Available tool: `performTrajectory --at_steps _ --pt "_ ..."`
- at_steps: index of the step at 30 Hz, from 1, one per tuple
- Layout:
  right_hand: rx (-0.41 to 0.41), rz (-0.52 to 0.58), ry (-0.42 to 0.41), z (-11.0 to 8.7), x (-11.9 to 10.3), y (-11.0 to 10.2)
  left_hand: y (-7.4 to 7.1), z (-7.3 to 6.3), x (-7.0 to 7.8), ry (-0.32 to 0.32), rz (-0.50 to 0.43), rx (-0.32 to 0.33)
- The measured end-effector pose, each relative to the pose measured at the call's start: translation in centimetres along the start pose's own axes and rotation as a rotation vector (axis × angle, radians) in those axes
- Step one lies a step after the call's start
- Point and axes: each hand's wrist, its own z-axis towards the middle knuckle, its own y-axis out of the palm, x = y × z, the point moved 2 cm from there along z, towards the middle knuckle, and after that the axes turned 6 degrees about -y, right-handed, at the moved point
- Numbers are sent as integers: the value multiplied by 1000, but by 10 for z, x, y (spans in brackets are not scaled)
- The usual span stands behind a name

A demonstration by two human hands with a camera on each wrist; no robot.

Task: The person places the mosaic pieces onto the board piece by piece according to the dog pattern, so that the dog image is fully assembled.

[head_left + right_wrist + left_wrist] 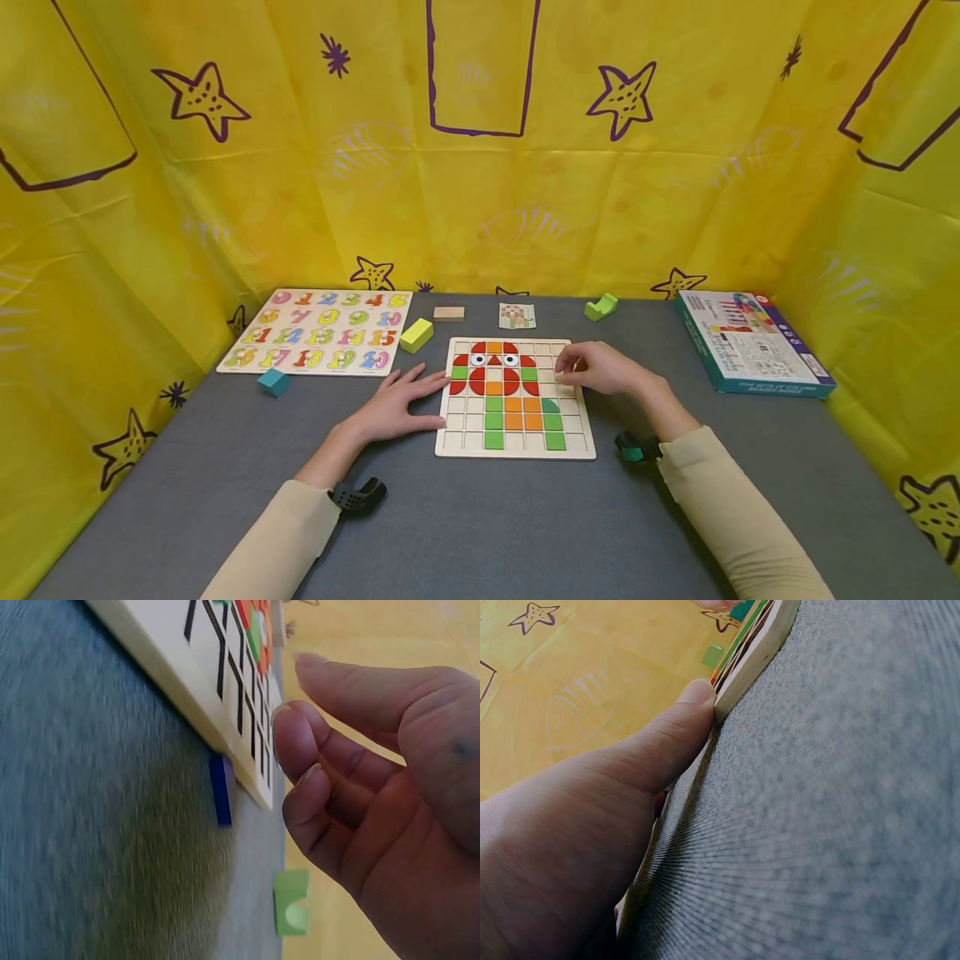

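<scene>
A pale wooden grid board (pixel 463 443) lies on the table with red, green and orange tiles forming a bird-like figure with two eyes. My left hand (pixel 393 404) is spread beside its left edge, the thumb (pixel 694 701) at the board's side in the left wrist view. Over the board's right edge hovers my right hand (pixel 603 368), fingers loosely bent. In the right wrist view its thumb stands apart from the fingertips (pixel 292 742), with nothing visible between them. A dark blue piece (pixel 221 789) sits by the board's edge there, hidden in the head view.
A small picture card (pixel 517 316), a tan block (pixel 449 314) and a curved green block (pixel 602 307) lie behind the board. To the left are a number board (pixel 243 360), a yellow-green block (pixel 416 335) and a teal cube (pixel 274 382). A flat box (pixel 753 342) lies right.
</scene>
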Motion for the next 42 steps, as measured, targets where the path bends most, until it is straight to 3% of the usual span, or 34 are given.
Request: performTrajectory --at_steps 10,26,42 --pt "30 -12 2 -17 14 -12 1 -1 -1 -7 -2 0" --pt "-7 -33 18 -37 38 -14 2 0 -2 -8 2 0" --pt "-34 -94 31 -32 32 -8 0 0 0 -1 0 -4"
